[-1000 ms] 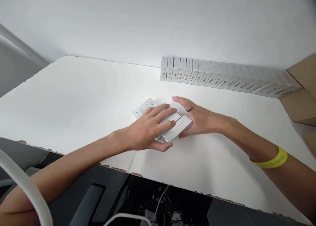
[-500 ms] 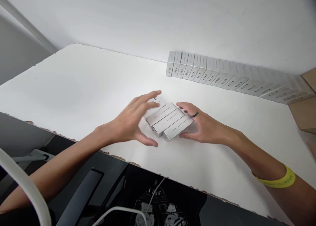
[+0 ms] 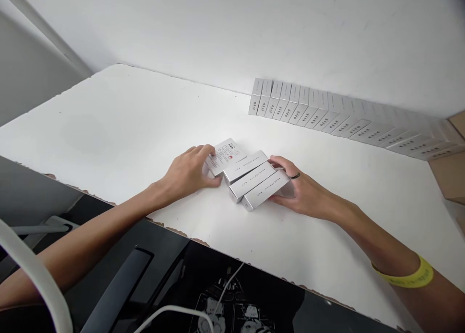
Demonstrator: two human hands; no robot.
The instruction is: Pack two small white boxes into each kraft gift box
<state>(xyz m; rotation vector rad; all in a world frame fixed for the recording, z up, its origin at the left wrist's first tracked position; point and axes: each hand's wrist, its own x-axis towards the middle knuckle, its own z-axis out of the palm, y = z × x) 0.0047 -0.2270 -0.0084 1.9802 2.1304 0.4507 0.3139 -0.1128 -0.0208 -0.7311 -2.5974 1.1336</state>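
Note:
A small white box [image 3: 228,157] lies flat with its printed face up, near the middle of the table. My left hand [image 3: 189,170] is closed round its left end, thumb on the near side. Beside it, three white boxes [image 3: 252,182] stand on their narrow edges, side by side and slightly staggered. My right hand [image 3: 308,190], with a dark ring, wraps the right ends of these boxes. Some of its fingertips are hidden behind them.
A long row of similar white boxes [image 3: 305,107] stands along the wall at the back right. Brown cardboard [image 3: 448,178] is at the right edge. The white table [image 3: 127,119] has a chipped front edge. A white curved tube [image 3: 39,275] rises at the lower left.
My left hand has moved from open above the boxes to grip the flat box, now shifted slightly left. My right hand has closed in on the three upright boxes.

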